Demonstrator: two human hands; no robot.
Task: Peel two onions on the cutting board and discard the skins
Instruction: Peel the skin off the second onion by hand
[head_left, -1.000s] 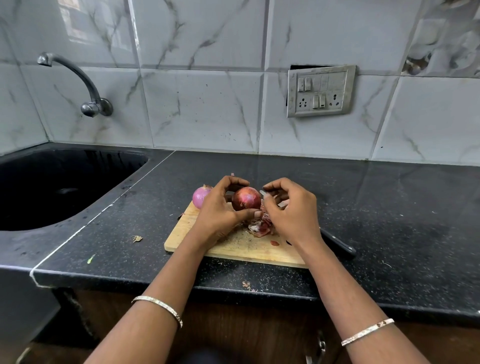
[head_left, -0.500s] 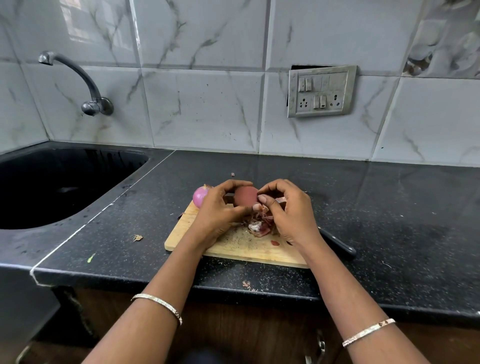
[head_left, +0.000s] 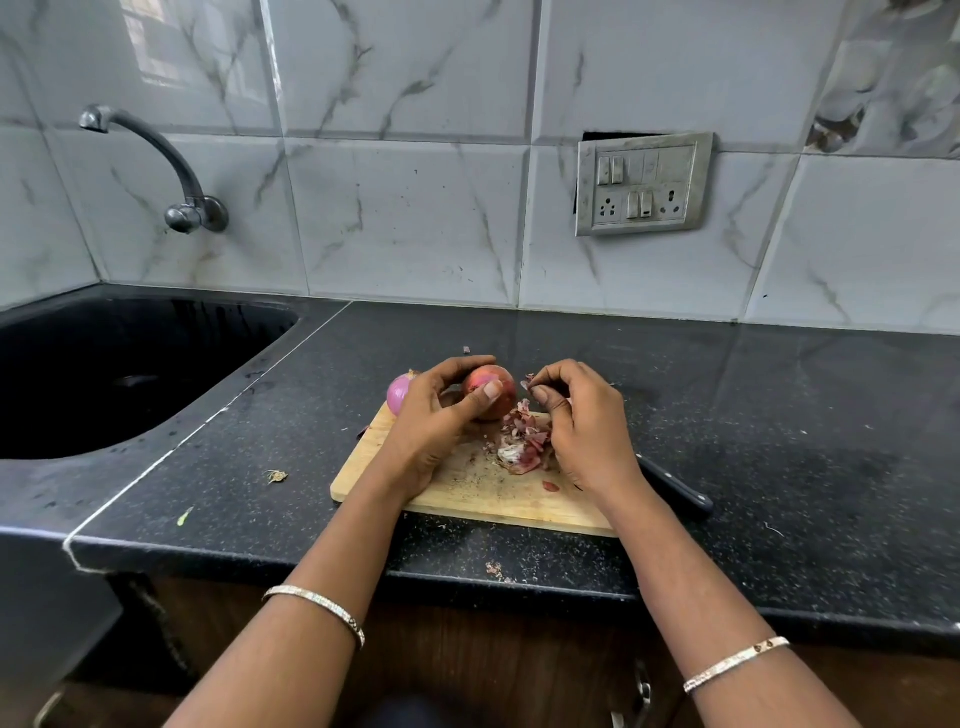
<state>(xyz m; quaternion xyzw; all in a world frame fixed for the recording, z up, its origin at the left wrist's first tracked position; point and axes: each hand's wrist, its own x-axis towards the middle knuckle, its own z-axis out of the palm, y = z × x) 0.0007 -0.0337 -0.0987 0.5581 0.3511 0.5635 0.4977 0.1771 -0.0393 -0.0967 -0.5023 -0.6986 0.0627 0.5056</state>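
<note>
Skins (head_left: 522, 447) on cutting board (head_left: 467, 493); red onion (head_left: 493, 384) above; pale onion (head_left: 399, 392) far-left.

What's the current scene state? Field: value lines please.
left hand: grips red onion over the cutting board
right hand: pinches skin scrap, just right of that onion
second onion: paler, looks peeled, at board's far left corner, behind left hand
skin pile: on board, between the hands
knife: black handle on counter, right of board; blade hidden
skins discarded: not yet
</note>
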